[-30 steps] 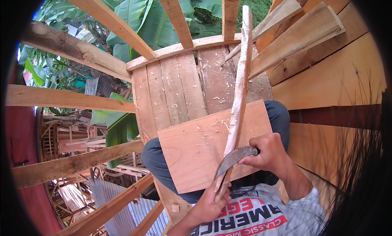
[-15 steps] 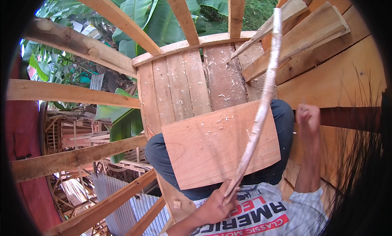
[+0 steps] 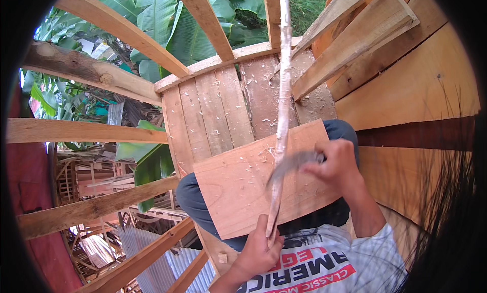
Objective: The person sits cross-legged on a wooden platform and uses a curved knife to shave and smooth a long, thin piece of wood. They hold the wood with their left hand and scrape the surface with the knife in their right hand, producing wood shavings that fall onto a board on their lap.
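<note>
My left hand is closed around the lower end of a long, peeled wooden stick, which points up and away from me. In my closed right hand is a knife with a curved blade, blurred by motion. Its blade crosses the stick a little above my left hand; whether it cuts in cannot be made out. Beneath both lies a flat wooden board across my lap, with curled shavings scattered on it.
A slatted plank floor strewn with shavings stretches beyond the board. Wooden railing bars stand to the left and ahead. Loose planks lean at the far right against a board wall. Banana leaves hang outside.
My right hand has swung in from the right, bringing the knife onto the stick. The stick has tilted left and now stands more upright, its lower end still in my left hand.
</note>
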A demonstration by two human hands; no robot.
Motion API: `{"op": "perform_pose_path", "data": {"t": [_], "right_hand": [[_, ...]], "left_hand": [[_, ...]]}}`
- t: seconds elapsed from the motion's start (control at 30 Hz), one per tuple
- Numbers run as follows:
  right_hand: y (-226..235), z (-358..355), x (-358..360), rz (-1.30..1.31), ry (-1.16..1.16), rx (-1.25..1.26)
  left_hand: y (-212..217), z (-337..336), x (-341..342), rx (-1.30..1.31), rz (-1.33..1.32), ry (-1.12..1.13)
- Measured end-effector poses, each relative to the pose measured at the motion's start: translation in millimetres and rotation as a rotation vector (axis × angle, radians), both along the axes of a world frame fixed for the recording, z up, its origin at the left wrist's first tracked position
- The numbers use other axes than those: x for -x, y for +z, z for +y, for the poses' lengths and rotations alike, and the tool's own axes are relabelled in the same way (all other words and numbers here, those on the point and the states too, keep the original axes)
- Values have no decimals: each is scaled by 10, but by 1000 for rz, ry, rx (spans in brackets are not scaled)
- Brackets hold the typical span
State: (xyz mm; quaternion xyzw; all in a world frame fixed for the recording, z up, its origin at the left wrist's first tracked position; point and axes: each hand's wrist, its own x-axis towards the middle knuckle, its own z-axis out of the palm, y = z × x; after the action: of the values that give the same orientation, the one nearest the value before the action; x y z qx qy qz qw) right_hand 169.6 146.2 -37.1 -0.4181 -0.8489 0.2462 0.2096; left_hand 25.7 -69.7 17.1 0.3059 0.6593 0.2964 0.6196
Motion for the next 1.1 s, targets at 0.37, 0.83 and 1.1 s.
{"op": "perform_pose_path", "data": {"t": [0.37, 0.83, 1.1], "right_hand": [[73, -284, -140, -61, 125, 192], [-359, 476, -281, 344, -411, 286], [96, -141, -213, 49, -18, 236]], "left_hand": [[-98, -65, 145, 132, -280, 170], [-44, -186, -81, -5, -358, -94], [-135, -265, 97, 110, -475, 313]]}}
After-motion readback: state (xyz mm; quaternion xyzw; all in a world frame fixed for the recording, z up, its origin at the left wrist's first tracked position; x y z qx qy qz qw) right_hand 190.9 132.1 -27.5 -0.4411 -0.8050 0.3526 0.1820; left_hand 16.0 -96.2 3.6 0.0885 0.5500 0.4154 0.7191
